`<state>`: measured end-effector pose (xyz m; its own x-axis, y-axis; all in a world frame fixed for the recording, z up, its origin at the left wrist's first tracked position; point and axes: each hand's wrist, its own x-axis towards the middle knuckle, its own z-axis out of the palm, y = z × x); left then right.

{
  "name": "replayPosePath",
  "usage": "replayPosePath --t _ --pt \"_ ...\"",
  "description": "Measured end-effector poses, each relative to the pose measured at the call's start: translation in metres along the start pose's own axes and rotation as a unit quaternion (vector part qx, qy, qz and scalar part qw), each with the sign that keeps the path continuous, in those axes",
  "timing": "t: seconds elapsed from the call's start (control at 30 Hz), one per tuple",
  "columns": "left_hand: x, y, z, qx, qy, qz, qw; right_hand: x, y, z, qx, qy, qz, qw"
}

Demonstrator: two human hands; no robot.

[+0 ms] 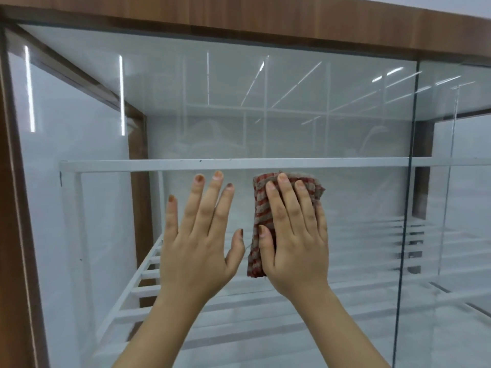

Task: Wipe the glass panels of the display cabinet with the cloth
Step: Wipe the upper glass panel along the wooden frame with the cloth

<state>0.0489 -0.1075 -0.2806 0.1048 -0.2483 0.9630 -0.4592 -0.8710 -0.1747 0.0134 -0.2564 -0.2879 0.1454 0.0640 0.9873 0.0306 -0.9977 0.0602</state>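
Note:
The display cabinet's front glass panel (239, 107) fills most of the view, framed in brown wood (265, 19). My right hand (295, 235) lies flat on a folded red-and-beige checked cloth (261, 205), pressing it against the glass just below the white shelf bar. My left hand (198, 237) rests flat on the same pane to the left of the cloth, fingers spread, holding nothing. Part of the cloth is hidden under my right palm.
A white shelf bar (239, 164) crosses inside the cabinet, with a white slatted shelf (138, 288) lower down. A vertical glass edge (409, 208) separates a second pane on the right. The wooden side frame (13, 235) stands at the far left.

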Motion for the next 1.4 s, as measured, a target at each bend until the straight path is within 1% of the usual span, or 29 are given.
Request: replayPosePath --t 0.07,0.13,0.3,0.43,0.5,0.6,0.7,0.77,0.9,1.03,1.17,1.2,1.33,1.4 --pt "-0.002 -0.001 0.001 0.005 -0.001 0.001 1.0 0.004 0.008 -0.002 -0.001 -0.008 -0.022 1.0" --pt "-0.002 -0.001 0.001 0.007 0.005 0.003 1.0 0.008 0.018 -0.006 -0.001 -0.011 -0.027 1.0" --pt "-0.003 0.001 0.002 0.008 0.013 -0.005 1.0 0.004 0.056 -0.012 0.008 0.02 0.049 0.999" --pt "-0.004 0.002 0.003 0.01 0.021 -0.007 1.0 -0.022 0.058 -0.01 0.012 0.031 0.092 0.995" --pt "-0.003 0.003 0.002 0.011 0.025 -0.009 1.0 -0.032 0.049 -0.008 0.007 0.023 0.079 0.997" --pt "-0.004 0.003 0.002 0.018 0.028 -0.009 0.999 -0.033 0.041 -0.006 -0.001 -0.003 0.015 1.0" --pt "-0.004 0.003 0.002 0.019 0.03 -0.008 0.999 -0.02 0.046 -0.009 -0.001 -0.018 -0.04 0.999" --pt "-0.004 0.003 0.002 0.015 0.032 -0.009 0.999 -0.008 0.056 -0.012 0.002 -0.018 -0.055 0.998" --pt "-0.004 0.004 0.002 0.012 0.035 -0.013 0.999 0.012 0.085 -0.021 0.005 0.002 -0.014 1.0" --pt "-0.004 0.005 0.001 0.008 0.03 -0.016 0.999 0.01 0.112 -0.027 0.006 0.006 0.008 1.0" --pt "0.001 0.021 -0.003 -0.027 0.027 -0.076 0.996 -0.004 0.121 -0.028 0.007 0.011 0.026 1.0" --pt "0.004 0.031 -0.003 -0.033 0.023 -0.079 0.996 -0.006 0.121 -0.027 0.006 0.012 0.027 1.0" --pt "0.02 0.077 0.008 -0.011 -0.007 0.008 1.0 -0.007 0.124 -0.027 0.001 0.008 0.01 1.0" --pt "0.025 0.088 0.015 0.013 -0.022 0.018 1.0 -0.005 0.13 -0.029 0.001 0.0 -0.011 1.0"
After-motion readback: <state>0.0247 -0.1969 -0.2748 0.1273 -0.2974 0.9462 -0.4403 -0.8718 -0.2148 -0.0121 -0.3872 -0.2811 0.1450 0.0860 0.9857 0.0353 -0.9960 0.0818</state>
